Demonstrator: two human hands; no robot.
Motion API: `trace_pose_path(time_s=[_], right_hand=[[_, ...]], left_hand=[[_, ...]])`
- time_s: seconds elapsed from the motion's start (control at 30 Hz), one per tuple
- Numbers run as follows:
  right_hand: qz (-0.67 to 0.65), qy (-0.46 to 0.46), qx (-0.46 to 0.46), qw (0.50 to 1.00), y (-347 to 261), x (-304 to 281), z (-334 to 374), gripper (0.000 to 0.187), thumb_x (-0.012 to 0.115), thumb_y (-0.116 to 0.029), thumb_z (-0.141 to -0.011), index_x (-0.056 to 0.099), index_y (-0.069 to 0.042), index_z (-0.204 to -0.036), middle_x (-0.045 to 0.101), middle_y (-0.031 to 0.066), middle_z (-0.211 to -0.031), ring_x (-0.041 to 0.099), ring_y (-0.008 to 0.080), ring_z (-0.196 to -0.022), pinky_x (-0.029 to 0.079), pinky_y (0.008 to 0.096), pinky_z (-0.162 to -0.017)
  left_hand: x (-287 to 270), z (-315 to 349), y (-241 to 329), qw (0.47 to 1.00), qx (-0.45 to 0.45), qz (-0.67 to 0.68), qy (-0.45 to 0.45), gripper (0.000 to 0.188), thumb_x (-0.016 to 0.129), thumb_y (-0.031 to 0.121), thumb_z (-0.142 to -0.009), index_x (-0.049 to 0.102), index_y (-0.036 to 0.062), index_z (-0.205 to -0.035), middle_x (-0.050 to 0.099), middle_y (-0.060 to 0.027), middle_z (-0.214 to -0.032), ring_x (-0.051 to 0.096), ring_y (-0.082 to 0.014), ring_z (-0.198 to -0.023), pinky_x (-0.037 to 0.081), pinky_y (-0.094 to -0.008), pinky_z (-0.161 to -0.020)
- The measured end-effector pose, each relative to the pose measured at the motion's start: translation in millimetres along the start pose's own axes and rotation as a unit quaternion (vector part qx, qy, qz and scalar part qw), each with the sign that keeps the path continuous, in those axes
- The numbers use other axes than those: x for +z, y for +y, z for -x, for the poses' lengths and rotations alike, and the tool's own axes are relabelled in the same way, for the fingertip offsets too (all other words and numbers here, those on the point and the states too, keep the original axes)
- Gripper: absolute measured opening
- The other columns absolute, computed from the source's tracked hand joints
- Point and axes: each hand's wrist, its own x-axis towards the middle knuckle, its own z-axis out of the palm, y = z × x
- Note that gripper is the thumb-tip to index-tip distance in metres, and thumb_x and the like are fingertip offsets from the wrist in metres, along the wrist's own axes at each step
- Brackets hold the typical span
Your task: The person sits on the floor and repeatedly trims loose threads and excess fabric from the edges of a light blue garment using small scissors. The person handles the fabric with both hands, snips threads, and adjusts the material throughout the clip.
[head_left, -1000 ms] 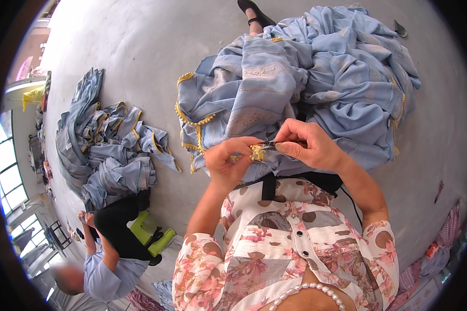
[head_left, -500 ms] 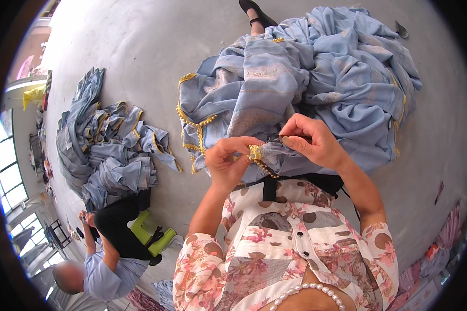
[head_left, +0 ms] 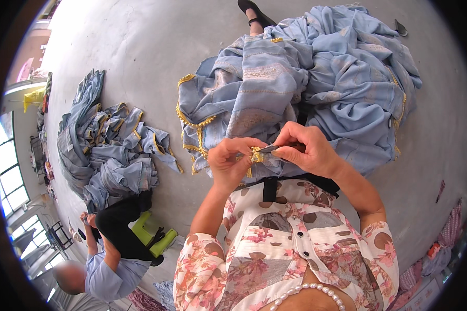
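Observation:
Across my lap spreads a large light blue cloth (head_left: 259, 72) with patterned bands and gold beaded trim along its borders. My left hand (head_left: 231, 159) pinches a bunched edge of the gold trim (head_left: 257, 155) close to my waist. Between the thumb and fingers of my right hand (head_left: 308, 150) is a pair of small dark thread snips (head_left: 269, 149). Their pointed tip lies against the gold trim, beside my left fingertips. My right palm hides the rest of the snips.
To the left on the grey floor lies another heap of blue cloth with gold edging (head_left: 119, 140). A person (head_left: 114, 269) sits below it on a lime green stool (head_left: 153, 236). A dark, pointed object (head_left: 401, 28) rests on the floor at the far right.
My right hand has turned and come down toward the left hand, bringing the tip of the snips onto the gold trim. The left hand has hardly moved.

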Motion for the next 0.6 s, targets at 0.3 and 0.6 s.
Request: trace_pose_path(time_s=[0.3,0.6], right_hand=[[0.048,0.171,-0.079,0.981,-6.7,3.6,11.3,0.04,0.081,-0.023,-0.075,0.057,-0.004,-0.101,0.058,0.0008,-0.076,0.05,0.003,-0.067,0.045,0.0182,-0.06],[0.199,0.118,-0.128,0.964,-16.7,7.3,-14.4,0.026,0.072,0.001,-0.069,0.062,-0.005,-0.092,0.065,0.0089,-0.074,0.066,0.0178,-0.064,0.051,0.0254,-0.058]], left_hand=[[3.1,-5.9,12.5,0.978,-0.083,-0.183,0.05,0.022,0.072,-0.002,-0.078,0.053,0.0007,-0.089,0.066,-0.009,-0.082,0.059,-0.0077,-0.064,0.047,-0.0188,-0.055],[22.9,-24.0,15.1,0.925,0.092,-0.368,0.028,0.019,0.072,-0.006,-0.064,0.063,0.0042,-0.077,0.068,-0.0064,-0.078,0.057,-0.0129,-0.052,0.044,-0.024,-0.047]])
